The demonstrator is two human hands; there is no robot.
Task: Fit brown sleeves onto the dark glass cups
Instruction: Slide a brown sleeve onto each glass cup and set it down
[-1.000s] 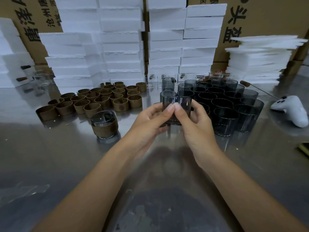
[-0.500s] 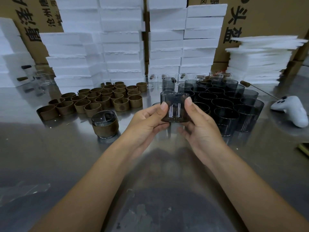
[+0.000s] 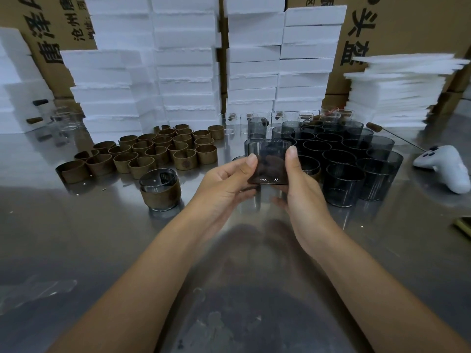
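Note:
A dark glass cup (image 3: pixel 270 163) is held above the metal table (image 3: pixel 102 238), gripped between my left hand (image 3: pixel 224 182) and my right hand (image 3: pixel 298 184), thumbs on its near wall. No sleeve is on it. Several loose brown sleeves (image 3: pixel 158 151) stand in rows at the left. One dark cup with a brown sleeve fitted (image 3: pixel 160 191) stands in front of them. Several bare dark glass cups (image 3: pixel 341 159) are packed together at the right, just behind my right hand.
Stacks of white foam boxes (image 3: pixel 188 67) and cardboard cartons line the back. Thin foam sheets (image 3: pixel 397 90) are piled at the back right. A white game controller (image 3: pixel 446 168) lies at the right edge. Clear glasses (image 3: pixel 66 121) stand at the far left.
The cup has been lifted slightly and tipped, so its base faces me more. My thumbs have spread apart from touching to the cup's two sides.

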